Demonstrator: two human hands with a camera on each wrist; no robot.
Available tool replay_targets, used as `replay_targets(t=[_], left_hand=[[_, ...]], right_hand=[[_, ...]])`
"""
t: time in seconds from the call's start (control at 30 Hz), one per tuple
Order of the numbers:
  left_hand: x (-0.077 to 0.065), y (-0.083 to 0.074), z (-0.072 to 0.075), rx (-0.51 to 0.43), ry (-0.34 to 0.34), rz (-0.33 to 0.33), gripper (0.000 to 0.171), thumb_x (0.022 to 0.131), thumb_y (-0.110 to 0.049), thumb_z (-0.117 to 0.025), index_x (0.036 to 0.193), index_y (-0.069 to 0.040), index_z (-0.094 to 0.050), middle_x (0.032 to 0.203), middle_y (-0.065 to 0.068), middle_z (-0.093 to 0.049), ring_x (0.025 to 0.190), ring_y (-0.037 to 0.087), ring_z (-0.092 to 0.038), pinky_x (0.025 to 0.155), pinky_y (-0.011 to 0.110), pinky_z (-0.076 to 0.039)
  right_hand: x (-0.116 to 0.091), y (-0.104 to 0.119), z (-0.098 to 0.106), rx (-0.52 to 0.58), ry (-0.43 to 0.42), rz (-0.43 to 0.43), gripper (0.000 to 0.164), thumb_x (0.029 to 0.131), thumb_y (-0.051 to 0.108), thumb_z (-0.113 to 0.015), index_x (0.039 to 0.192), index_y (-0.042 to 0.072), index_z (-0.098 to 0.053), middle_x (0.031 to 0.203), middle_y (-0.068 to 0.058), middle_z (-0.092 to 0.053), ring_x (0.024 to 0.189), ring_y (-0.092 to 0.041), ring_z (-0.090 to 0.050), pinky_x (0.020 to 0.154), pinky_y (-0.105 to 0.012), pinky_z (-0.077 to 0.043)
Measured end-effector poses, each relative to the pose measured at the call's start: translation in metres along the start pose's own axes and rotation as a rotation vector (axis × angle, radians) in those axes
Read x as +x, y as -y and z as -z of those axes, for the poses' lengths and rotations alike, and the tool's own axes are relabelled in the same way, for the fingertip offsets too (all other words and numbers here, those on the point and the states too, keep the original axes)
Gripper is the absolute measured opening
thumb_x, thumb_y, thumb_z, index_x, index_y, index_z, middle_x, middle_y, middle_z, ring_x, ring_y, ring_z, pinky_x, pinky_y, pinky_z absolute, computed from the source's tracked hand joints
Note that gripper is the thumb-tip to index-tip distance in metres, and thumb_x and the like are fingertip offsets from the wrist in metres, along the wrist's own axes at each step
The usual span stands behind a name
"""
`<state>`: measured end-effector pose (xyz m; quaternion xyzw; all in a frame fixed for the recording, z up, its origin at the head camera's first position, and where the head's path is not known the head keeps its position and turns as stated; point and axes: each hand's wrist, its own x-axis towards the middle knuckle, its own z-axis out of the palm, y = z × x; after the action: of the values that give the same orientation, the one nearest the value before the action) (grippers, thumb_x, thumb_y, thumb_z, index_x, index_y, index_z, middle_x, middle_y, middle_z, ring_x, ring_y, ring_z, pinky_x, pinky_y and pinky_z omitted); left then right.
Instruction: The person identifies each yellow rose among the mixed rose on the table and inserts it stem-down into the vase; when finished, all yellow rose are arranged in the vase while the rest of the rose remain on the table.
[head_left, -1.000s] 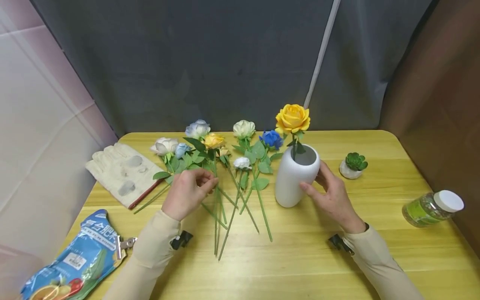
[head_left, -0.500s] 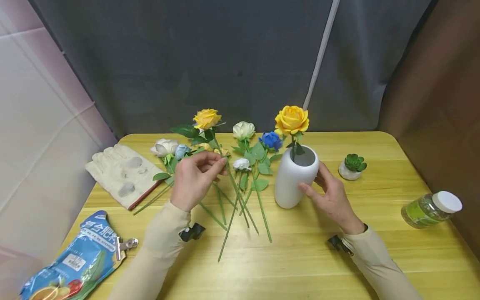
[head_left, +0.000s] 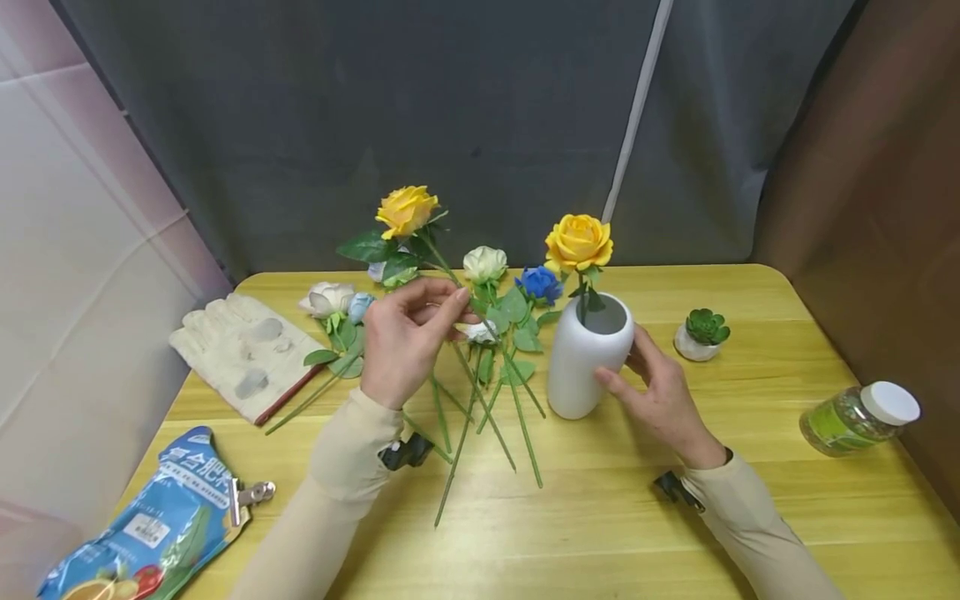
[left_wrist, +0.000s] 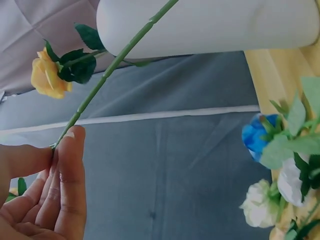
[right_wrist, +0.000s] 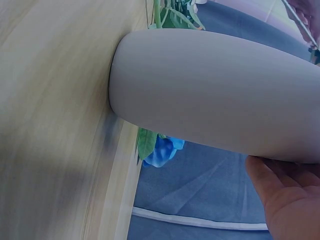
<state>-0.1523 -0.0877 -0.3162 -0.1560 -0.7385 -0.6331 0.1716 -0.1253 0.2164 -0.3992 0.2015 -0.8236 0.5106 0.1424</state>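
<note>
Pinching yellow rose (head_left: 406,209) stem: left hand (head_left: 406,337) (bloom above) | right hand (head_left: 662,398) gripping vase (head_left: 581,358)

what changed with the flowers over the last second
The left hand picked a yellow rose out of the pile of flowers and raised it up and toward the vase. The right hand kept holding the vase, and the yellow rose in the vase stayed put.

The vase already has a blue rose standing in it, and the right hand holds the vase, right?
Not quite: the rose in the white vase is yellow, as the head view shows. The blue rose lies on the table. The right hand does hold the vase.
</note>
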Motion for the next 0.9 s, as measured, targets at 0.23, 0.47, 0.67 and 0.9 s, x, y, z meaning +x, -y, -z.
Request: replay_targets(t=[0.23, 0.47, 0.67, 0.9], left_hand=[[0.005, -0.008, -0.008, -0.144, -0.061, -0.081, 0.013, 0.097, -0.007, -0.071, 0.098, 0.006, -0.071, 0.083, 0.023, -0.076, 0.068, 0.014, -0.075, 0.058, 0.036, -0.062], [0.013, -0.013, -0.015, -0.3, -0.16, -0.117, 0.014, 0.098, -0.006, -0.069, 0.099, 0.007, -0.068, 0.084, 0.004, -0.076, 0.074, 0.016, -0.077, 0.063, 0.037, -0.064], [0.021, -0.017, -0.017, -0.398, -0.244, -0.192, 0.005, 0.097, -0.003, -0.069, 0.096, 0.002, -0.071, 0.083, 0.003, -0.077, 0.073, 0.017, -0.077, 0.063, 0.036, -0.064], [0.03, -0.019, -0.017, -0.443, -0.313, -0.252, 0.006, 0.097, -0.003, -0.069, 0.094, 0.0, -0.071, 0.083, 0.008, -0.077, 0.071, 0.018, -0.076, 0.065, 0.037, -0.064]], right_hand=[[0.0, 0.001, 0.0, -0.007, 0.001, 0.013, 0.065, 0.093, 0.0, -0.071, 0.152, 0.006, -0.045, 0.144, -0.017, -0.059, 0.127, -0.014, -0.06, 0.103, -0.015, -0.049], [0.0, 0.0, -0.001, -0.003, 0.001, 0.016, 0.065, 0.093, -0.001, -0.071, 0.152, 0.006, -0.045, 0.143, -0.017, -0.06, 0.127, -0.012, -0.06, 0.103, -0.016, -0.049], [0.0, -0.001, -0.001, -0.001, 0.001, 0.028, 0.066, 0.092, -0.001, -0.071, 0.152, 0.007, -0.045, 0.143, -0.016, -0.06, 0.127, -0.005, -0.059, 0.103, -0.016, -0.049], [0.0, 0.0, 0.0, -0.005, 0.004, 0.018, 0.066, 0.093, 0.0, -0.071, 0.152, 0.008, -0.045, 0.143, -0.016, -0.06, 0.128, -0.01, -0.06, 0.103, -0.016, -0.048]])
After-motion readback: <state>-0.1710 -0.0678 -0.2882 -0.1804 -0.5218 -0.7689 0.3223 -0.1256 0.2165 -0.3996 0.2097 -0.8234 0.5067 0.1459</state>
